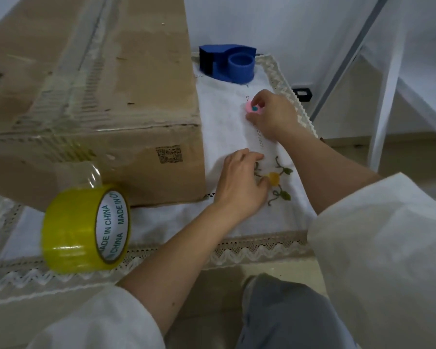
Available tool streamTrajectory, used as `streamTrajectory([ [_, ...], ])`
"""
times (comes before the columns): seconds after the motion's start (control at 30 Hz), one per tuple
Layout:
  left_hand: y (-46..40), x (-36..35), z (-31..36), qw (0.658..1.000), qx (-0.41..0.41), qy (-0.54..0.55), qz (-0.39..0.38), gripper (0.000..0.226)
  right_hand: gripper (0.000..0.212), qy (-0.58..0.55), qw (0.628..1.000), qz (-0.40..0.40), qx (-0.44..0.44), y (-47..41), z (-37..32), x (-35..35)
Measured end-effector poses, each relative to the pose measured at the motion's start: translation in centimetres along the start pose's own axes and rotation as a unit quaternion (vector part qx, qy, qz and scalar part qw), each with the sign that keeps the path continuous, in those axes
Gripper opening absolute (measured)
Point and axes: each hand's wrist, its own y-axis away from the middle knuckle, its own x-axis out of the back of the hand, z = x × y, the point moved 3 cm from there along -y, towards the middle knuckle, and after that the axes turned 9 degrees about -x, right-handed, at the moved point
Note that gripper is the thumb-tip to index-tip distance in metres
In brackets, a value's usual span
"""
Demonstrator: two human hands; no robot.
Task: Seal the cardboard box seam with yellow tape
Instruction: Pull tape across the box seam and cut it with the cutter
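From the head camera I count one cardboard box (93,102), one roll of yellow tape (86,229), one blue tape dispenser (228,62) and one small pink object (253,109), all on a white cloth (227,137) with a lace border. I take the box as my landmark. It lies on the cloth with its flaps closed, and a strip of clear tape runs along its top seam and down the near face; I cannot see inside it. The tape roll hangs tilted just in front of the box's near face, joined to it by a loose strip of tape. The dispenser sits just past the box's far right corner, its hub holding no roll. My right hand (272,117) is to the right of the box, its fingers curled around the pink object. My left hand (242,182) rests nearer, beside the box's right face, fingers loosely spread on the cloth, gripping nothing.
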Motion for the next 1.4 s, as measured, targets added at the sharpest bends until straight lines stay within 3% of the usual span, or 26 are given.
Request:
streamTrajectory([
  [0.17, 0.7, 0.4, 0.7, 1.0, 0.0, 0.016, 0.001, 0.046, 0.059, -0.112, 0.992, -0.027, -0.047, 1.2, 0.3, 0.2],
  [0.4, 2.7, 1.7, 1.9, 0.999, -0.004, 0.032, 0.011, 0.042, 0.041, -0.229, 0.97, -0.036, -0.074, 5.9, 0.8, 1.8],
  [0.6, 5.1, 3.3, 2.5, 0.998, -0.01, 0.045, 0.042, 0.037, 0.034, -0.35, 0.928, -0.079, -0.097, 11.0, 0.4, 2.4],
  [0.77, 7.3, 5.1, 2.9, 0.993, -0.013, 0.065, 0.099, 0.03, 0.038, -0.424, 0.894, -0.111, -0.093, 15.6, -0.3, 2.4],
  [1.1, 10.7, 8.4, 3.6, 0.97, -0.003, 0.135, 0.204, 0.019, 0.032, -0.444, 0.883, -0.109, -0.103, 21.4, -2.4, 1.8],
  [1.23, 12.3, 10.6, 3.8, 0.949, -0.03, 0.154, 0.275, 0.02, 0.028, -0.442, 0.884, -0.119, -0.093, 23.2, -3.6, 1.6],
  [1.4, 14.3, 15.0, 3.0, 0.898, -0.018, 0.135, 0.417, 0.019, 0.021, -0.413, 0.901, -0.111, -0.073, 24.8, -5.5, 1.5],
])
